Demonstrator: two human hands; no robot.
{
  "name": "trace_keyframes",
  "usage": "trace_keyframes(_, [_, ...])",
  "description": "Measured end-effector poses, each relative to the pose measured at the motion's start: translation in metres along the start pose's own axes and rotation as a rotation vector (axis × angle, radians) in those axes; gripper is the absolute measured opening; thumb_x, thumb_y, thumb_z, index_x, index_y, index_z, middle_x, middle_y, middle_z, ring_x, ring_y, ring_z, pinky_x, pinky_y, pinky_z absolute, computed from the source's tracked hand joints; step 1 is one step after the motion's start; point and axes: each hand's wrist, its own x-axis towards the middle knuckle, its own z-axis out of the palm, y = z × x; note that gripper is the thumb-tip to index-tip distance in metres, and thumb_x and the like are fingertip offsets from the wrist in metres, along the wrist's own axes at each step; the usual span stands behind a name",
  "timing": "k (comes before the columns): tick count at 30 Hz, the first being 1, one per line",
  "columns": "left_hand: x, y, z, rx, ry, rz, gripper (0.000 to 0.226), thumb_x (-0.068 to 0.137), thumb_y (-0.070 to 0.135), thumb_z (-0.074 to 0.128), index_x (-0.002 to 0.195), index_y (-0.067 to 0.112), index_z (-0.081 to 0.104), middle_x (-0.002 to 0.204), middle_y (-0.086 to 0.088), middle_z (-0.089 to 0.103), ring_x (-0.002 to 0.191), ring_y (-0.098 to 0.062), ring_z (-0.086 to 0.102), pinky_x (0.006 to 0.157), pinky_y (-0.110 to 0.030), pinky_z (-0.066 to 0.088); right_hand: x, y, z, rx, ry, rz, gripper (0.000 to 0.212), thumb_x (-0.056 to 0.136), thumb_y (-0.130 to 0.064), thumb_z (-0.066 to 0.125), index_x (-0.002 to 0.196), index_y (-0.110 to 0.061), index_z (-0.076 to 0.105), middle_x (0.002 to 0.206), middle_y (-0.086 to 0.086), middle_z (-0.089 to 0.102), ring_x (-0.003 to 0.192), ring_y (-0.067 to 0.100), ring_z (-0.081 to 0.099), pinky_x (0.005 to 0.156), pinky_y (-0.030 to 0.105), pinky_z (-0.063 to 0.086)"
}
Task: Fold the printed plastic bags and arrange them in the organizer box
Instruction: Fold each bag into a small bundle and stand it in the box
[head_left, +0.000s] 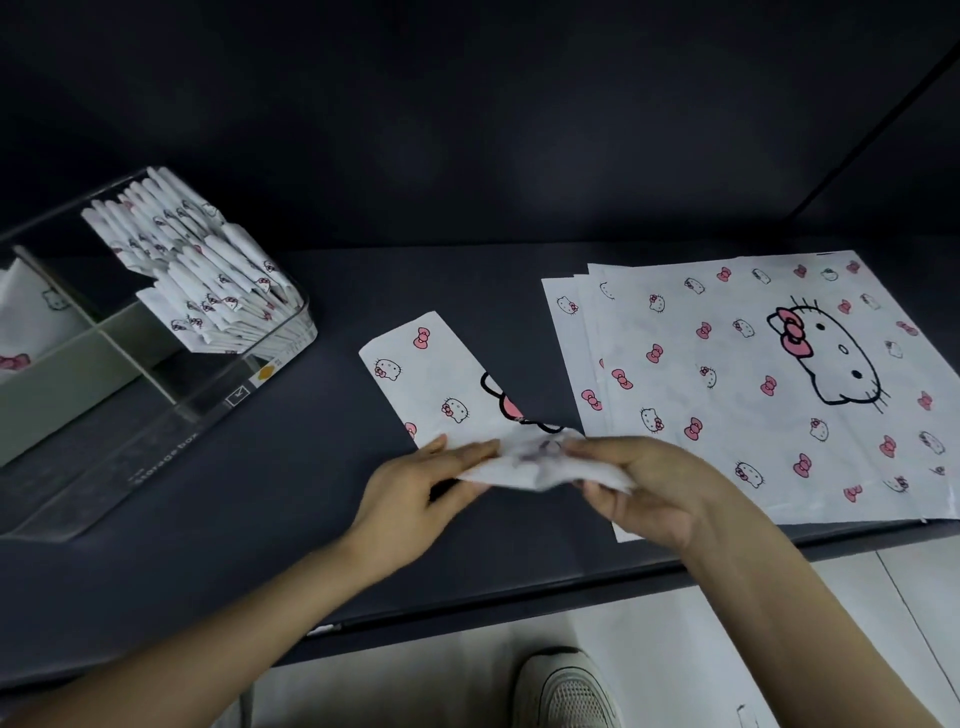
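Observation:
A white plastic bag (431, 379) printed with cat faces and pink bows lies as a long folded strip in the middle of the dark table. Its near end is turned up and crumpled between my hands. My left hand (415, 493) pinches that end from the left, and my right hand (644, 483) grips it from the right. A stack of flat printed bags (753, 384) lies to the right. The clear organizer box (171, 400) stands at the left, and several folded bags (208, 270) stand in its rear compartment.
A green divider (67, 379) splits the box, with another folded bag (31, 317) at its far left. The table's front edge (519, 608) runs just under my forearms. Below it are a pale floor and a white shoe (571, 691).

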Motion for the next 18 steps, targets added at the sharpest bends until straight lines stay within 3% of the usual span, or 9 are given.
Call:
trace_keyframes(1, [0.002,0.003,0.000,-0.041,0.026,-0.099,0.043,0.086,0.062,0.046,0.096,0.028,0.071,0.077,0.011,0.064,0.091,0.015,0.056,0.077,-0.006,0.041,-0.001,-0.007,0.003,0.038,-0.003,-0.043,0.016,0.089,-0.012,0.060,0.088,0.000,0.069,0.077,0.011,0.072,0.055,0.014,0.068,0.042,0.018,0.050])
trace_keyframes(2, [0.005,0.005,-0.001,-0.100,0.046,-0.195,0.050,0.088,0.064,0.045,0.072,0.020,0.062,0.058,0.003,0.047,0.066,0.001,0.055,0.062,-0.015,0.038,-0.003,-0.013,0.007,0.030,-0.004,-0.096,0.027,0.093,-0.025,0.056,0.095,-0.001,0.068,0.083,0.012,0.073,0.059,0.015,0.069,0.044,0.020,0.052])
trace_keyframes(3, [0.008,0.008,-0.004,-0.192,0.053,-0.282,0.056,0.088,0.067,0.043,0.059,0.019,0.047,0.054,0.007,0.035,0.056,-0.004,0.041,0.058,-0.021,0.032,-0.001,-0.016,0.010,-0.039,0.008,-0.169,0.037,0.095,-0.036,0.050,0.101,-0.004,0.067,0.089,0.012,0.074,0.065,0.017,0.070,0.048,0.023,0.054])
trace_keyframes(4, [0.011,0.009,-0.008,-0.290,0.055,-0.349,0.061,0.086,0.070,0.042,0.061,0.014,0.043,0.060,0.014,0.037,0.059,-0.003,0.037,0.060,-0.023,0.032,0.000,-0.018,0.013,-0.143,0.043,-0.253,0.042,0.096,-0.044,0.046,0.105,-0.008,0.065,0.096,0.009,0.074,0.073,0.017,0.071,0.055,0.024,0.056])
trace_keyframes(7, [0.016,0.014,-0.020,-0.531,0.028,-0.453,0.048,0.090,0.061,0.045,0.086,0.018,0.066,0.092,0.013,0.068,0.087,-0.003,0.062,0.079,-0.014,0.045,0.014,-0.008,0.020,-0.529,0.163,-0.489,0.032,0.092,-0.042,0.056,0.118,-0.023,0.059,0.111,-0.012,0.065,0.101,0.003,0.059,0.081,0.020,0.049])
trace_keyframes(10, [0.018,0.019,-0.022,-0.576,0.032,-0.482,0.024,0.097,0.036,0.045,0.107,0.029,0.066,0.108,0.018,0.070,0.104,0.002,0.063,0.085,-0.008,0.045,0.035,0.011,0.030,-0.751,0.064,-0.525,0.014,0.091,-0.028,0.061,0.103,-0.022,0.065,0.097,-0.017,0.066,0.090,-0.004,0.058,0.076,0.019,0.044])
trace_keyframes(13, [0.024,0.020,-0.024,-0.507,0.062,-0.523,0.021,0.100,0.028,0.046,0.114,0.033,0.061,0.109,0.017,0.069,0.103,-0.003,0.064,0.093,-0.022,0.048,0.061,0.025,0.034,-0.747,0.233,-0.550,0.017,0.089,-0.032,0.061,0.098,-0.022,0.072,0.093,-0.012,0.071,0.090,0.004,0.064,0.086,0.032,0.052])
trace_keyframes(15, [0.026,0.016,-0.023,-0.461,0.076,-0.548,0.024,0.099,0.023,0.051,0.120,0.034,0.055,0.107,0.014,0.069,0.095,-0.002,0.065,0.087,-0.017,0.050,0.070,0.027,0.036,-0.778,0.336,-0.538,0.017,0.087,-0.035,0.062,0.095,-0.022,0.072,0.090,-0.011,0.071,0.088,0.008,0.065,0.084,0.037,0.053])
trace_keyframes(18, [0.026,0.017,-0.023,-0.447,0.123,-0.611,0.043,0.093,0.015,0.059,0.121,0.043,0.041,0.098,0.008,0.071,0.082,0.006,0.065,0.063,-0.002,0.043,0.072,0.030,0.039,-0.922,0.433,-0.535,0.014,0.087,-0.035,0.062,0.088,-0.022,0.069,0.083,-0.009,0.070,0.082,0.011,0.063,0.070,0.029,0.048])
